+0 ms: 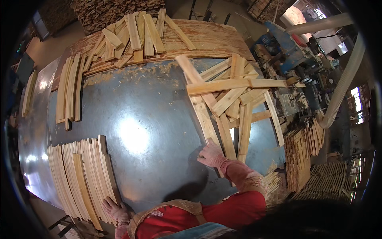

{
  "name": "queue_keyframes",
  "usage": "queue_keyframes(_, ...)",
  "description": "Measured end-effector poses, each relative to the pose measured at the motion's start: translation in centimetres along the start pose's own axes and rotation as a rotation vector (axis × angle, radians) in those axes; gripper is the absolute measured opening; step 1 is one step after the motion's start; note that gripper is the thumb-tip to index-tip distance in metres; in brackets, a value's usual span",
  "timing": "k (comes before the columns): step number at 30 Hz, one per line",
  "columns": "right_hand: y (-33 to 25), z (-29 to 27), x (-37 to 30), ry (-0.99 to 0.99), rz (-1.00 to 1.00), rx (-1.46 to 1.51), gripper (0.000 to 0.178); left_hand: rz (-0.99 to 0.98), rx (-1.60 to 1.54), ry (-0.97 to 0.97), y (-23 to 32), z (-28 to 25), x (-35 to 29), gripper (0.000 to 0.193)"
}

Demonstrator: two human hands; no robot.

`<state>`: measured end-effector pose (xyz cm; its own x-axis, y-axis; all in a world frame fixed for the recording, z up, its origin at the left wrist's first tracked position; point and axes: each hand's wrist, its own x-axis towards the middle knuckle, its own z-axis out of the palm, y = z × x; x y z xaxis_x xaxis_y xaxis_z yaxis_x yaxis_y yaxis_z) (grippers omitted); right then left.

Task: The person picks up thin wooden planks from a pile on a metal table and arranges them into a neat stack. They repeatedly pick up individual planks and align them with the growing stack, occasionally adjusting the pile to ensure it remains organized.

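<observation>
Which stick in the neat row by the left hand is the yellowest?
The broad stick in the middle of the row: it is a deeper yellow than its paler neighbours, and its near end juts out past theirs.

A woodworking workshop is indicated by slats [229, 85] heaped and lined up on a metal worktop [159, 99], where sawdust [104, 78] is scattered. It is flanked by a machine [281, 44] and ribbed hose [347, 83]; beyond, stacked wood [107, 16] is seen.
</observation>
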<state>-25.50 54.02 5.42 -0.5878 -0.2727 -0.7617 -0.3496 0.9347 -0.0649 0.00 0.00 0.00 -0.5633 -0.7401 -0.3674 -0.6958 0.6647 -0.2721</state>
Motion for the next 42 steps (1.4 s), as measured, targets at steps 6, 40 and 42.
queue_keyframes(6,0.8,4.6,9.5,1.017,0.098,1.193,0.045,0.233,-0.077,0.297,-3.5,0.5,-2.0,0.097)
queue_keyframes(40,8.2,-13.7,13.4,0.460,-0.145,-0.112,0.052,0.611,-0.856,-0.865,19.9,-10.3,-10.5,0.041)
queue_keyframes(42,7.7,-14.5,13.8,0.434,-0.133,0.044,0.049,0.550,-0.900,-0.856,17.2,-9.3,-10.9,0.038)
